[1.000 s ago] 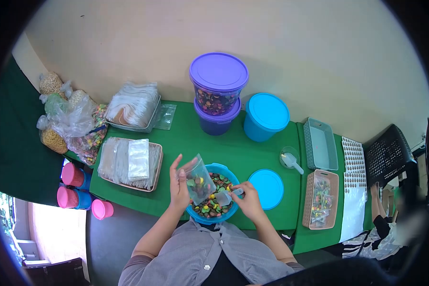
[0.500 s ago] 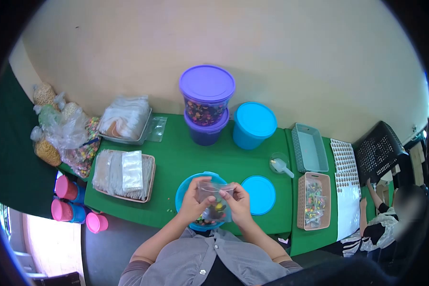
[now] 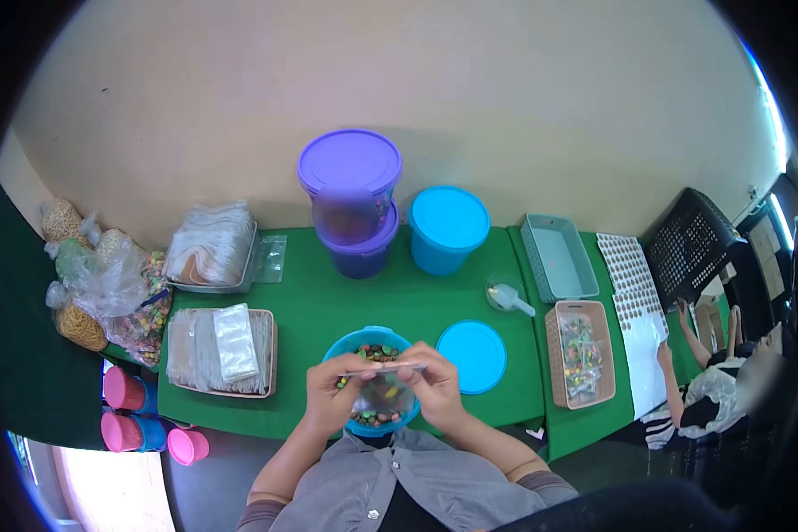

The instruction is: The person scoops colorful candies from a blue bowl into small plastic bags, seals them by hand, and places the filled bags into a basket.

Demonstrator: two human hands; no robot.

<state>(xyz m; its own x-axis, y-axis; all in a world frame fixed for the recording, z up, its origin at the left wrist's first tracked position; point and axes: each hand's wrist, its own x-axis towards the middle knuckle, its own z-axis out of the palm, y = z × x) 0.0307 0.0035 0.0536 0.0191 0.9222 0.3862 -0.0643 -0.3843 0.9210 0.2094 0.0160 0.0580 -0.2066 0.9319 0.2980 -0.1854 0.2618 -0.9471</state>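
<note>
A small clear plastic bag (image 3: 381, 393) with a few colourful candies in it is stretched between my hands. My left hand (image 3: 332, 390) pinches one end of its top edge, and my right hand (image 3: 434, 388) pinches the other, thumbs towards the middle. Right below is a blue tub (image 3: 341, 344) of multicoloured candies, partly hidden by the hands and bag. To the right of the tub, a round blue lid (image 3: 472, 356) lies flat on the green tablecloth (image 3: 328, 306).
Left: trays of plastic bags (image 3: 270, 381), large snack bags (image 3: 106, 284). Behind: stacked purple tubs (image 3: 350, 160), lidded blue tub (image 3: 449, 222). Right: scoop (image 3: 514, 301), grey basket (image 3: 559, 257), pink basket (image 3: 554, 355) of filled bags, sticker sheets (image 3: 638, 337), another person's hand (image 3: 665, 355).
The bag's top edge has turned level, and both hands now pinch along it. The view has shifted slightly. The other person's hand has come onto the sticker sheet.
</note>
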